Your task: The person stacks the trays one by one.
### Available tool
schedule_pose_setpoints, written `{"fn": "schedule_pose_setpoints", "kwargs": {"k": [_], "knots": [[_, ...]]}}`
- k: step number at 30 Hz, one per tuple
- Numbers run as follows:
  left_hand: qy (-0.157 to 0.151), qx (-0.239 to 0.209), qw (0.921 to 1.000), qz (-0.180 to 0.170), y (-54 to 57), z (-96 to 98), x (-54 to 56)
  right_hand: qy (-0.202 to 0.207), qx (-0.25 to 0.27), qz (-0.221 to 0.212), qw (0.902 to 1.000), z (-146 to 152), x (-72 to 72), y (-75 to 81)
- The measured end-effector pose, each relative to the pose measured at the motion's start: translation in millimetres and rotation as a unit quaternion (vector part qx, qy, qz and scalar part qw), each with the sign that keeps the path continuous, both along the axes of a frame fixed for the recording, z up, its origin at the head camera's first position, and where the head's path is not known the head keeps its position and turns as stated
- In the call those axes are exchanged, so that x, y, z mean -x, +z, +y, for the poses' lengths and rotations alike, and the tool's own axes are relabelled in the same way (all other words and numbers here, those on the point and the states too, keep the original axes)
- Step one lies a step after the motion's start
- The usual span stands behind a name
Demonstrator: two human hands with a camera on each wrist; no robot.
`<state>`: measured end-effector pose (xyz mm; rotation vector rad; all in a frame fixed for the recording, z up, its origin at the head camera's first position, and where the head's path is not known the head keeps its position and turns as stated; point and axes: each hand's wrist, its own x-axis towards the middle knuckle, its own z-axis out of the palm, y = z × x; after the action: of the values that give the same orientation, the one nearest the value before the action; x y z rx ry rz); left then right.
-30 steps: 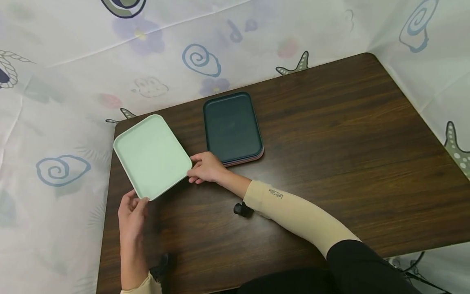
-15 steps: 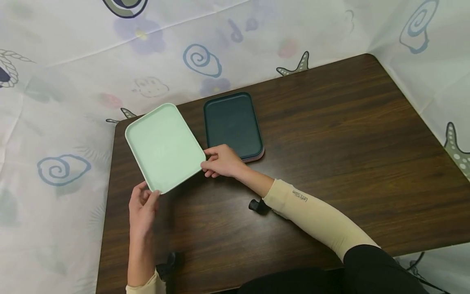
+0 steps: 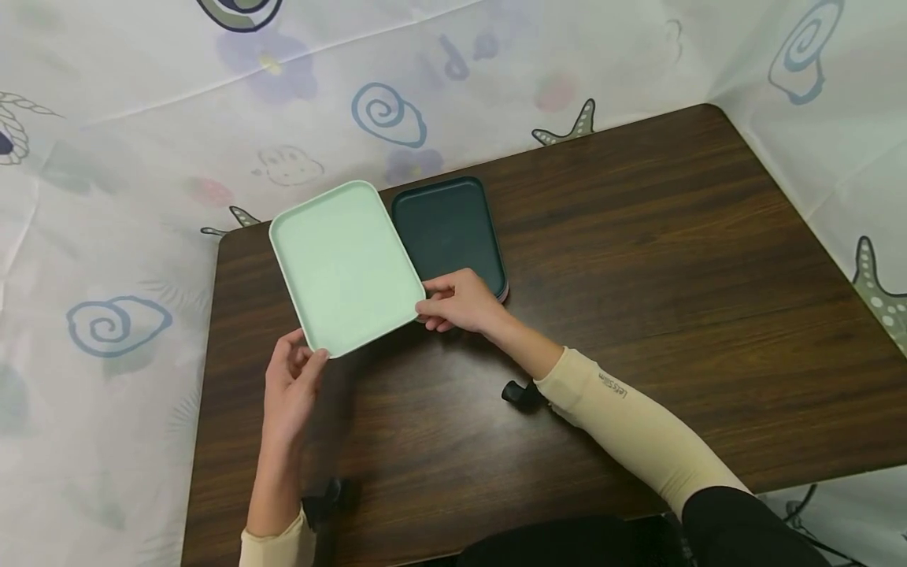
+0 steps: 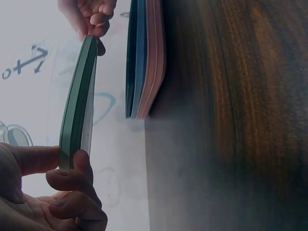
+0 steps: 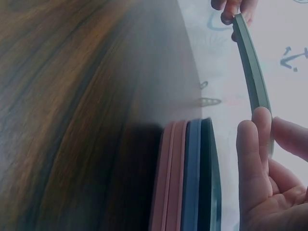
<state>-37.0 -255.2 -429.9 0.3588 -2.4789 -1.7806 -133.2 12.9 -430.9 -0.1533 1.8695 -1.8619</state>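
Observation:
Both hands hold a pale green rectangular tray [image 3: 347, 268] in the air by its two near corners. My left hand [image 3: 292, 382] pinches the near left corner, thumb on the rim and fingers beneath. At the near right corner my right hand [image 3: 464, 303] pinches the tray the same way. Behind and below it lies a stack of trays topped by a dark green one [image 3: 449, 228], partly covered by the pale tray in the head view. Both wrist views show a blue tray [image 4: 139, 57] and pink ones [image 4: 155, 57] under the dark one, with the green tray raised above the stack.
The stack rests on a brown wood-grain table [image 3: 638, 276] near its back edge. A white patterned cloth [image 3: 177, 118] hangs behind and at the sides. Black wrist cameras [image 3: 523, 395] sit at both wrists, and cables [image 3: 801, 504] lie beyond the front right edge.
Both hands have carried the pale green tray rightward and farther back, from the table's left side until it overlaps the dark tray's left edge in the head view. The stack has stayed put.

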Motion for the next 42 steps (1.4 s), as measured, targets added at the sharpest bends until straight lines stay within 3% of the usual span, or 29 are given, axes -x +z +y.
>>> {"fn": "schedule_pose_setpoints", "kwargs": {"k": [5, 17, 30, 42], "knots": [[-0.027, 0.029, 0.9992, -0.008, 2.3, 8.4, 6.9, -0.010, -0.012, 0.003, 0.9999, 13, -0.5, -3.6], [-0.090, 0.068, 0.9936, -0.007, -3.8, 30.4, 25.6, -0.033, -0.023, 0.001, 0.9992, 47, -4.5, -12.1], [-0.101, 0.130, 0.9863, -0.007, -13.0, 58.8, 47.1, -0.075, -0.042, 0.018, 0.9961, 72, -8.3, -21.9], [-0.103, 0.173, 0.9794, 0.015, -23.8, 78.0, 64.6, -0.102, -0.067, 0.042, 0.9916, 84, -6.1, -26.3]]}}
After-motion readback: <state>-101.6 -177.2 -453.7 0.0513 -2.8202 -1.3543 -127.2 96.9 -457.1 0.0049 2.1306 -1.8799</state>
